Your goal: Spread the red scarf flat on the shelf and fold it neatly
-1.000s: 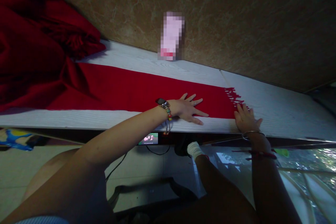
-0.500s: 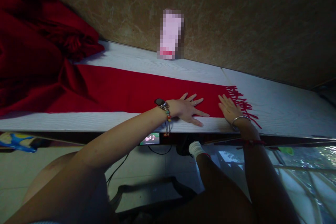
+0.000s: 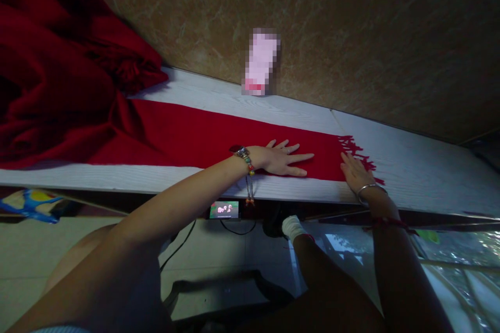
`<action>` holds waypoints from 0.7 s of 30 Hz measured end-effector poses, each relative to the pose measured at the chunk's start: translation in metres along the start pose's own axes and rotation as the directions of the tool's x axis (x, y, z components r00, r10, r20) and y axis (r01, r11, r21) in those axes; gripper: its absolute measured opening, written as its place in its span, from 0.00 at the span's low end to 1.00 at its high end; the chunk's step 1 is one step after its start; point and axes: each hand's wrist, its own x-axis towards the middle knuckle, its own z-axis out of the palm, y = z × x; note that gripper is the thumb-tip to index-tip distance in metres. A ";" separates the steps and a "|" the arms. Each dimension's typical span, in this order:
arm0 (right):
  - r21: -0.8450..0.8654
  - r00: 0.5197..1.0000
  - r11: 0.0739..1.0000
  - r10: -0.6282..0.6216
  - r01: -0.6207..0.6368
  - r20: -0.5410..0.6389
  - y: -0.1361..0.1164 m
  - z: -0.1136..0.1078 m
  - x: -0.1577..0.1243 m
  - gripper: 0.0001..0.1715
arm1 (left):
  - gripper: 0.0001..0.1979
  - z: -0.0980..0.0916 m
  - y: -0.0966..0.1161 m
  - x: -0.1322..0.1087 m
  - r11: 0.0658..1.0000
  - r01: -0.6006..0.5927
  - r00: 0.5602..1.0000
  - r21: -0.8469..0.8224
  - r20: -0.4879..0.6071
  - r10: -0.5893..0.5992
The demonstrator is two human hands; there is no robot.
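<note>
A red fringed scarf lies lengthwise along a white wood-grain tabletop. My left hand rests palm down on its flat part, fingers spread, with a ring, a watch and a beaded bracelet showing. Near the fringed end, my right hand lies on the cloth with fingers stretched out, a silver bangle at the wrist. It partly covers the fringe. Toward the left, the scarf runs into a large heap of red fabric, whose folds hide how the two join.
A blurred pink object stands against the brown marbled wall behind the table. Below the table's front edge are a lit screen, a dark cable and a blue-and-yellow item. My legs are under the edge.
My right hand has slid slightly right, over to the fringe. My left hand stays on the scarf, its fingers a little shifted. The camera view has moved slightly.
</note>
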 end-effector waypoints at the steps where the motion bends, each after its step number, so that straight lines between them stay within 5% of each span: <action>1: -0.008 1.000 1.000 0.003 -0.003 0.001 -0.001 -0.001 0.000 0.31 | 0.30 -0.004 -0.003 -0.005 0.998 0.054 0.999 0.011 -0.003 -0.054; 6: -0.046 0.999 0.999 -0.007 0.005 -0.040 -0.007 -0.010 -0.003 0.30 | 0.32 -0.010 -0.027 -0.051 0.947 0.305 0.952 0.100 -0.040 -0.303; 11: 0.017 0.939 0.945 -0.323 0.327 -0.117 -0.025 -0.042 -0.019 0.24 | 0.31 0.016 -0.043 -0.091 0.952 0.255 0.965 0.168 -0.099 -0.241; 16: -0.018 0.835 0.835 -0.549 0.550 0.043 -0.054 -0.062 -0.040 0.24 | 0.31 0.021 -0.037 -0.090 0.938 0.251 0.966 0.237 -0.128 -0.226; 21: -0.175 0.894 0.877 -0.436 0.447 0.100 -0.042 -0.052 -0.046 0.26 | 0.24 0.016 -0.021 -0.076 0.941 0.151 0.982 0.304 -0.157 -0.106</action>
